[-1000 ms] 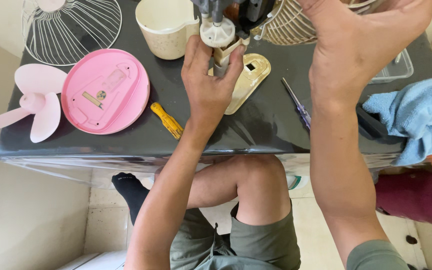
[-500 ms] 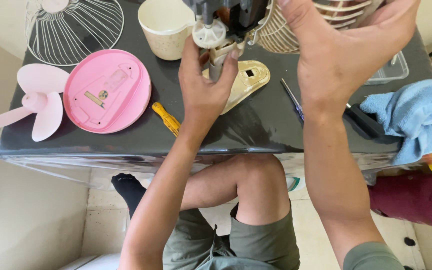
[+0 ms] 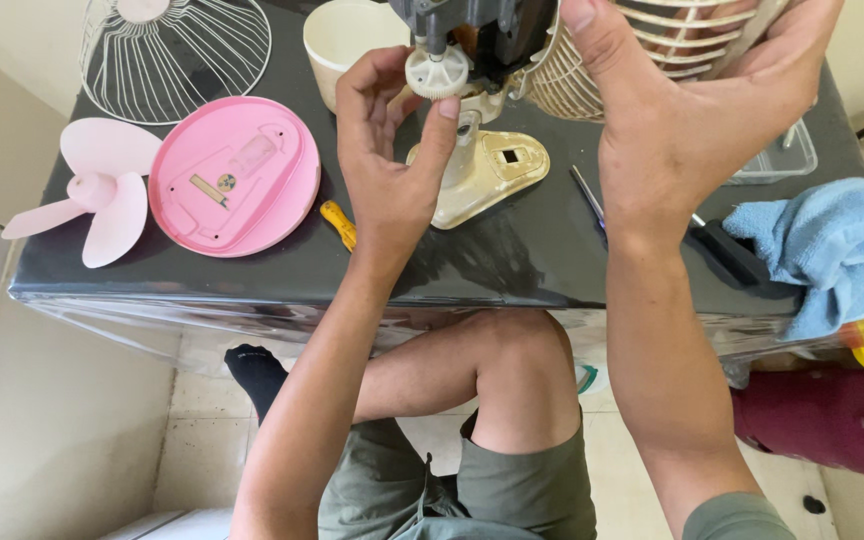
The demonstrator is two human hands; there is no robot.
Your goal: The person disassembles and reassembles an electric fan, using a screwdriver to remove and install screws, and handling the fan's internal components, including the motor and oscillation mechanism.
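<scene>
Up at the top of the head view, the left hand [image 3: 392,160] pinches a small white ribbed knob [image 3: 437,72] between thumb and fingertips; the knob sits on the shaft of a dark fan motor [image 3: 482,35]. Just beside it, the right hand [image 3: 692,110] is wrapped around the cream rear grille [image 3: 592,85] of the fan, fingers curled over its ribs, holding the motor assembly above the dark table [image 3: 512,250]. Below the motor, a cream stand piece [image 3: 487,175] with a square hole rests on the table. To the left lie a round pink base plate [image 3: 235,175], a pink fan blade [image 3: 92,190] and a white wire guard [image 3: 177,50]. A yellow-handled screwdriver [image 3: 338,224] lies near the left wrist, and a blue cloth [image 3: 827,245] sits at the right edge.
</scene>
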